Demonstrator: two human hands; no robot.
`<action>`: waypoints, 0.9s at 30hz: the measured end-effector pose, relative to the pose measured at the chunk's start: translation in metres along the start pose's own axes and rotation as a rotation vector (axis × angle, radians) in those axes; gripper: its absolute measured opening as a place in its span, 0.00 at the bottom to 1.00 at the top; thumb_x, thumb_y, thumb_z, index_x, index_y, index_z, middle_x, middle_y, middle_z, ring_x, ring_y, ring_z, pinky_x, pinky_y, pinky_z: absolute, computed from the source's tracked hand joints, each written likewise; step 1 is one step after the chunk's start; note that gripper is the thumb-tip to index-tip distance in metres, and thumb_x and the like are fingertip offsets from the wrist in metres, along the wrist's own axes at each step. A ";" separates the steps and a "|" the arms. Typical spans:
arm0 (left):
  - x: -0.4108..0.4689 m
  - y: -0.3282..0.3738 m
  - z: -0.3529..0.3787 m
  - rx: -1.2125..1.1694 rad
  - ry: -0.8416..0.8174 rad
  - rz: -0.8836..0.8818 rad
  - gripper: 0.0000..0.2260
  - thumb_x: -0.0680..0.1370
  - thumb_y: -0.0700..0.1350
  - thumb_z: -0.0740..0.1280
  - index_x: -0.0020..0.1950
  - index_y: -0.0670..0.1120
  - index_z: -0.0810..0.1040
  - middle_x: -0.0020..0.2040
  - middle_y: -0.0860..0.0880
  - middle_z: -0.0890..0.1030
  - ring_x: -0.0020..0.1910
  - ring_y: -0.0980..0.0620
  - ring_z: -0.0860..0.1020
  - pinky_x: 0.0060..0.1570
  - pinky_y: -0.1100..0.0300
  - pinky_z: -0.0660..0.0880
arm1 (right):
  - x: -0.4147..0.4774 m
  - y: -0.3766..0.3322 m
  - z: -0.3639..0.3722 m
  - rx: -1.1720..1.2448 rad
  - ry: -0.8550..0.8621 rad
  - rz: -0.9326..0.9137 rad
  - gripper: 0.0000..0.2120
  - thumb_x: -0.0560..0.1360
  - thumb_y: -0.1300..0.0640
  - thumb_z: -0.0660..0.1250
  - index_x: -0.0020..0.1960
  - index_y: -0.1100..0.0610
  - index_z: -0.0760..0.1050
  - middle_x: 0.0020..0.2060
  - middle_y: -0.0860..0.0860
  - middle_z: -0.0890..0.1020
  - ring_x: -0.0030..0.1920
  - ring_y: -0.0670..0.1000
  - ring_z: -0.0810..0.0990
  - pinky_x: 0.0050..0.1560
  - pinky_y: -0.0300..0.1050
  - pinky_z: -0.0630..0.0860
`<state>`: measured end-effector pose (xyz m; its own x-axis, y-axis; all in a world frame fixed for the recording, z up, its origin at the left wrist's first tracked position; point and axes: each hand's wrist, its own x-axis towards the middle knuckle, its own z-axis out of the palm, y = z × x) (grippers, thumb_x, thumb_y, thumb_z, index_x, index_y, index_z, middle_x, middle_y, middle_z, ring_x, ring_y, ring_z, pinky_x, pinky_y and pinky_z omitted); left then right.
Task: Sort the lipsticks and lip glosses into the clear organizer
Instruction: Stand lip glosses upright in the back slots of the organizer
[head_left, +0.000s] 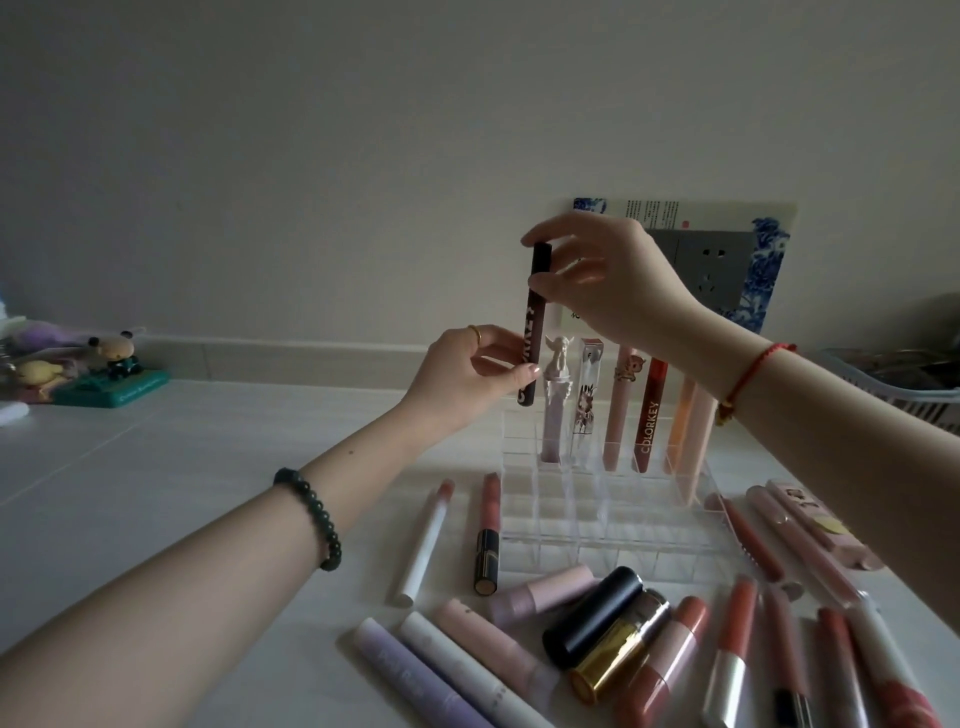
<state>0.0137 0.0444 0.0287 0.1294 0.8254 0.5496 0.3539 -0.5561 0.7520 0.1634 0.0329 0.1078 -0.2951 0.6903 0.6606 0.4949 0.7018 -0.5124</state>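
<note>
Dim room: plain pale wall (363, 130) from 9 to 3 o'clock; grey socket panel (706, 270) at 2 o'clock; white worktop (156, 467) below; toy figurines (109, 364) at 9 o'clock, plastic basket (904, 384) at 3 o'clock

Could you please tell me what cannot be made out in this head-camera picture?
All in the head view:
- Lettering on the dark lip gloss: partly covered by the left hand; the right hand covers part of its upper end.
- The purple tube: cut off by the bottom edge.
- The basket: cut by the right edge, contents too dim.
- The clear organizer: front cell walls barely show in the dim light.
</note>
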 end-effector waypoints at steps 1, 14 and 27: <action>0.000 -0.002 0.001 0.003 -0.005 -0.005 0.07 0.69 0.42 0.73 0.41 0.52 0.78 0.38 0.56 0.82 0.37 0.62 0.80 0.44 0.69 0.76 | 0.001 0.001 0.001 -0.012 -0.013 0.002 0.13 0.69 0.61 0.69 0.51 0.49 0.76 0.36 0.45 0.80 0.38 0.43 0.82 0.43 0.35 0.78; -0.003 -0.021 0.003 0.022 -0.019 -0.054 0.06 0.69 0.41 0.73 0.42 0.49 0.79 0.38 0.55 0.82 0.37 0.61 0.79 0.45 0.72 0.74 | 0.006 0.013 0.011 -0.087 -0.127 0.051 0.10 0.69 0.60 0.70 0.49 0.52 0.77 0.37 0.48 0.81 0.39 0.43 0.81 0.44 0.40 0.79; -0.018 -0.030 0.008 0.066 -0.067 -0.092 0.07 0.69 0.41 0.73 0.40 0.52 0.79 0.38 0.58 0.81 0.36 0.67 0.78 0.40 0.79 0.68 | -0.001 0.017 0.017 -0.166 -0.222 0.083 0.10 0.68 0.59 0.71 0.49 0.54 0.79 0.40 0.52 0.83 0.42 0.48 0.82 0.51 0.46 0.78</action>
<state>0.0080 0.0468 -0.0066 0.1545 0.8786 0.4518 0.4275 -0.4718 0.7712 0.1581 0.0476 0.0893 -0.4111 0.7784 0.4744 0.6463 0.6159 -0.4506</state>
